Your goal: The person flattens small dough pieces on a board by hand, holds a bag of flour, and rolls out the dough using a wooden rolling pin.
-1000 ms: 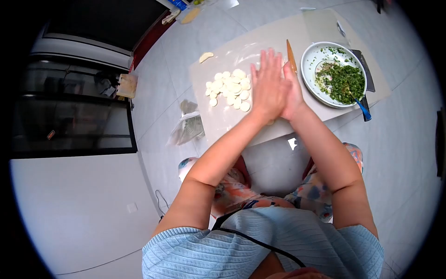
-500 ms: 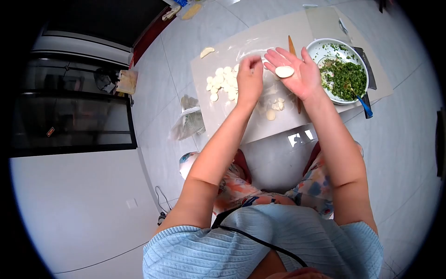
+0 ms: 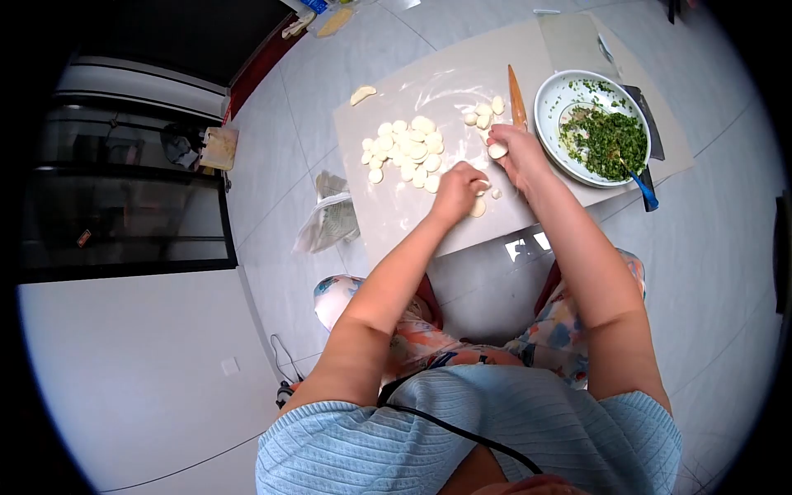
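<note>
Two bare hands meet the middle of a pale board (image 3: 412, 227) dusted with flour, the right one slightly farther off than the left. The right hand (image 3: 520, 154) is closed on a white dough disc (image 3: 497, 151), pinched between thumb and fingers, so only part of its face shows. The left hand (image 3: 459, 195) has its fingers bunched down at a small dough piece (image 3: 483, 186), mostly covered by them; whether they grip it or merely touch it, I cannot tell. Just nearer lies a flat dough round (image 3: 478, 207), partly hidden by that hand. To the left, a heap of dough rounds (image 3: 404, 150) overlaps too much to count. A few dough balls (image 3: 483, 114) sit beyond the right hand, beside a tapered wooden rolling pin (image 3: 516, 92) whose near end disappears behind that hand. Farther right, a white bowl (image 3: 567, 96) holds chopped greens (image 3: 617, 142); a blue handle (image 3: 643, 190) sticks out at its near right, its other end lost in the greens. The bowl also hides much of a dark flat tool (image 3: 652, 124). Left of the board, the contents of a clear bag (image 3: 323, 227) are hard to make out.
</note>
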### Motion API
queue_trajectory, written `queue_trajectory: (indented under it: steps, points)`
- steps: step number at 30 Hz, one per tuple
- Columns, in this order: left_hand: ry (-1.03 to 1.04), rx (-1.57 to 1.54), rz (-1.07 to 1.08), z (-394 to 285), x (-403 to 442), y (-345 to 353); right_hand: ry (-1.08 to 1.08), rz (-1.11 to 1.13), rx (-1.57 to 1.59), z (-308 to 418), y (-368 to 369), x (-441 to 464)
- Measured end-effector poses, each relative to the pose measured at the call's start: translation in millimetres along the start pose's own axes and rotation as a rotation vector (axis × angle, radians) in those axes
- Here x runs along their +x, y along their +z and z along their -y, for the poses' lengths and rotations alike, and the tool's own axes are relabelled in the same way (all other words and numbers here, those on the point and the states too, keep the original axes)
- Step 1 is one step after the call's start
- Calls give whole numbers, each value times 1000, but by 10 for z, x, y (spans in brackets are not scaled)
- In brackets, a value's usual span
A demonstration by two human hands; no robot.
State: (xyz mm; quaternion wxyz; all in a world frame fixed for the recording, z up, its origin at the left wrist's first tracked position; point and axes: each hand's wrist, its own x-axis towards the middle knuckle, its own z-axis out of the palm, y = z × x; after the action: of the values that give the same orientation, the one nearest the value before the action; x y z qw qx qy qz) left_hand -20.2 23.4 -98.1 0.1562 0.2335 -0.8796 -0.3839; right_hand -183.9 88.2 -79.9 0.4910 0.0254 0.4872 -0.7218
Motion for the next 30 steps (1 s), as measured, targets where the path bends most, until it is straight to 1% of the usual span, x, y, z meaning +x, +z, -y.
queue_trajectory:
  steps: [1,2,3,4,5,6,7,9,10,12,13,15,16,17,19,20,21,23,24,25,26,27,28,29,30]
  points:
    - [-74,-49,-27,67,1,-59,-72,7,-151,-63,-22,16]
    - [-299,-224,-14,7,21,-160,-78,67,-305,-108,-52,52]
    - [-525,-398,-1,-55,35,-251,-75,68,-306,-171,-79,78]
    - [-529,-399,-4,-29,19,-294,-77,60,-357,-211,-59,10]
    - [-593,-617,-38,-6,6,-333,-80,54,-408,-247,-34,-55]
    - [-651,-838,-72,12,-4,-363,-127,27,-533,-241,-18,-98]
    - [-650,-840,-74,-17,-8,-395,-127,28,-536,-250,17,-135]
    - [-665,-1045,-73,-183,-22,-458,-346,35,-462,-267,71,-186]
    - [-663,-1051,-71,-251,-21,-460,-348,33,-467,-259,120,-222]
    - [-503,-842,-51,-398,-15,-433,180,175,275,-249,216,-290]
    - [-504,-845,-51,-475,-18,-423,181,173,272,-246,238,-340]
    - [-191,-183,-155,-607,-8,-429,242,283,188,-230,283,-418]
    - [-144,-102,-173,-650,10,-448,241,410,232,-245,307,-372]
    - [-144,-103,-174,-686,42,-484,240,411,231,-249,280,-352]
    - [74,160,-339,-727,128,-608,103,473,240,-218,279,-403]
    - [-74,73,-282,-731,195,-668,103,472,244,-219,310,-424]
    - [-79,76,-279,-667,279,-632,113,437,240,-237,339,-447]
    - [250,299,-479,-635,443,-495,123,403,233,-255,392,-453]
    - [228,234,-338,-704,405,-403,186,490,388,-255,411,-451]
    - [229,233,-335,-836,335,-271,249,573,546,-256,407,-456]
    - [281,269,-305,-959,270,-118,151,591,489,-7,446,-590]
    - [338,306,-279,-1030,280,-48,143,593,490,25,450,-563]
    - [336,305,-273,-1017,336,-30,122,560,383,12,436,-568]
    - [293,295,-212,-995,444,-20,106,524,274,43,461,-647]
    - [272,288,-182,-959,515,-40,72,431,250,89,507,-709]
